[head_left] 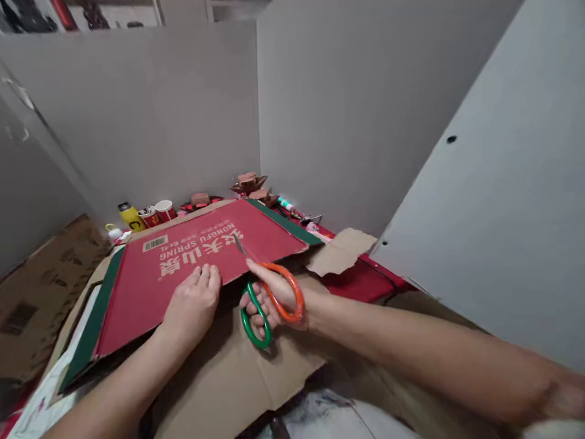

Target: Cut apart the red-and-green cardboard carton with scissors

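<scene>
My right hand (274, 296) holds a pair of scissors with one orange handle loop and one green (256, 332). Their loops stand apart, and a pointed blade (239, 246) shows above the printed face of a red cardboard sheet (146, 299). Part of the scissors is hidden by the sheet or my hand. Green strips border the sheet at both ends, and white lettering and a barcode are printed on it. My left hand (194, 299) lies palm down on the sheet near its front edge, left of the scissors; its thumb is hidden.
Plain brown cardboard (237, 372) lies below the sheet, with a torn flap (345, 250) to the right. Behind stand a yellow bottle (131, 216), paper cups (165, 210) and small brown models (248, 182). Another carton (46, 292) is at left. Grey panels (338, 110) enclose the table.
</scene>
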The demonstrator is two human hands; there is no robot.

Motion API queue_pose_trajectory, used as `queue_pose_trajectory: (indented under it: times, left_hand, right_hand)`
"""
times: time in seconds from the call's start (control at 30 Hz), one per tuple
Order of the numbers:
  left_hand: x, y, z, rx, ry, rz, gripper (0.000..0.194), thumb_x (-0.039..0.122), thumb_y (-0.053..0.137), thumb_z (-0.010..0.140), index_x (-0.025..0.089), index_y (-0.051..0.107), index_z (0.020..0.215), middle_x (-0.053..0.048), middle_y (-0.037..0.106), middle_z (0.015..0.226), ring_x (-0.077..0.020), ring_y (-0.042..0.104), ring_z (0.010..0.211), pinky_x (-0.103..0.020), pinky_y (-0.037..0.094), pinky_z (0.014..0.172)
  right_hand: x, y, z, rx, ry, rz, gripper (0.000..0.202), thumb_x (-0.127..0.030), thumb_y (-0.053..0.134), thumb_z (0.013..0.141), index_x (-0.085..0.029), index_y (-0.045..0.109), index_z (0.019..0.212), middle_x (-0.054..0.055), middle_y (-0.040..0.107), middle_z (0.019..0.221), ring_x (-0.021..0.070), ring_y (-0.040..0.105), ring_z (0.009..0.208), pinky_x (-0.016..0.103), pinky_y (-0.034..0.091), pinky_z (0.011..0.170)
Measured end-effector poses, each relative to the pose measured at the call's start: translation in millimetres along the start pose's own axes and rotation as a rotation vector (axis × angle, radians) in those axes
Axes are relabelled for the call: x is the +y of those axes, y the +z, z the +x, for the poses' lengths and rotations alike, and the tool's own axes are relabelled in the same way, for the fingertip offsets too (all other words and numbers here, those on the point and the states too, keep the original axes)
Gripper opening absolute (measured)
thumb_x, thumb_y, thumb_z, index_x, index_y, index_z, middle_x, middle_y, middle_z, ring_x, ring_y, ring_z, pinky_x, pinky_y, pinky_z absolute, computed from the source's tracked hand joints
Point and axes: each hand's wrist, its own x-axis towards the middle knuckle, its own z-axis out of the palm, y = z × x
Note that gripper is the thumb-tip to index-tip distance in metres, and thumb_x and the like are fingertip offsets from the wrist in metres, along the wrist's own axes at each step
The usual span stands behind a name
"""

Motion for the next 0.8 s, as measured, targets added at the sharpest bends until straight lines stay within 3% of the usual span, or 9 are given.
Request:
queue_pose_trajectory:
  times: [0.27,0.33,0.5,0.67,0.8]
  left_hand:
    - [6,5.3,-8,-0.005,0.026,-0.010,0.034,0.003,0.042,0.083,0.001,0.069,0.102,-0.020,0.073,0.102,-0.0284,0.071,0.091,-0.036,0.060,0.080]
    - [3,3.3,-9,0.010,0.002,-0.046,0.032,0.004,0.042,0.086,0.001,0.069,0.102,-0.019,0.073,0.102,-0.0278,0.071,0.092,-0.036,0.060,0.080]
    - [-5,-1.9,-7,0.063,-0.057,-0.104,0.029,0.006,0.042,0.089,0.002,0.068,0.101,-0.018,0.073,0.100,-0.0261,0.072,0.090,-0.034,0.060,0.079]
    - [-6,-4.7,-2,0.090,-0.076,-0.094,0.026,0.006,0.043,0.089,0.003,0.067,0.100,-0.019,0.074,0.096,-0.0264,0.073,0.085,-0.034,0.061,0.075]
    - [-2,-4.5,-5,0.108,-0.020,-0.053,0.029,0.005,0.040,0.088,0.002,0.067,0.098,-0.020,0.074,0.095,-0.0264,0.073,0.084,-0.033,0.060,0.075]
  right_hand:
    - [32,-17,11,0.050,-0.096,-0.011,0.063,-0.077,0.039,0.085,-0.018,0.043,0.063,-0.007,0.034,0.043,0.0058,0.027,0.031,0.017,0.024,0.029]
    - [34,-18,8,0.050,-0.124,0.005,0.058,-0.072,0.042,0.088,-0.017,0.046,0.068,-0.007,0.036,0.046,0.0054,0.029,0.033,0.017,0.027,0.031]
    - [36,-14,4,-0.119,-0.182,0.118,0.042,-0.055,0.056,0.089,-0.014,0.053,0.080,-0.004,0.045,0.056,0.0071,0.042,0.042,0.019,0.038,0.039]
    - [36,3,14,-0.067,-0.263,0.127,0.048,-0.061,0.054,0.087,-0.013,0.053,0.080,-0.004,0.045,0.056,0.0073,0.043,0.042,0.020,0.041,0.039]
    - [24,10,24,-0.035,-0.216,0.130,0.054,-0.068,0.044,0.088,-0.015,0.052,0.080,-0.003,0.046,0.056,0.0094,0.045,0.043,0.022,0.043,0.038]
